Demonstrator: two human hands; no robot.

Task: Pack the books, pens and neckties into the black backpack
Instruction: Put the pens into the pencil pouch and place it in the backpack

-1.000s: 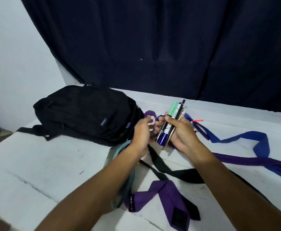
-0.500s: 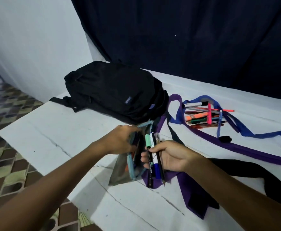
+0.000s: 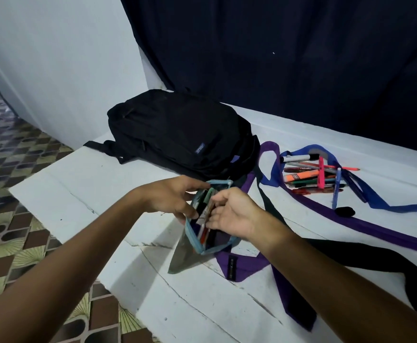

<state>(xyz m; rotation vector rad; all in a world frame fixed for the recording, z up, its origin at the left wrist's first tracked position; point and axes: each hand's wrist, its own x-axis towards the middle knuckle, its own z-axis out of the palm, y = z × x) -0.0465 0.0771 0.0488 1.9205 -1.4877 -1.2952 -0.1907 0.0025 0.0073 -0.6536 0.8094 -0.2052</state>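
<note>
The black backpack lies flat at the back left of the white table. In front of it my left hand grips the rim of a clear pencil pouch with light blue trim and holds it open. My right hand pinches a few pens whose lower ends are inside the pouch. A pile of loose pens and markers lies to the right. A purple necktie, a blue necktie and a black necktie sprawl across the table. No books are in view.
The white table ends at the left and front, above a patterned tile floor. A small black lump lies on the purple tie. A dark curtain hangs behind the table and a white wall stands at left.
My right hand has carried the bundle of pens down from beside the backpack and lowered them into the pouch. My left hand has spread the pouch mouth wider.
</note>
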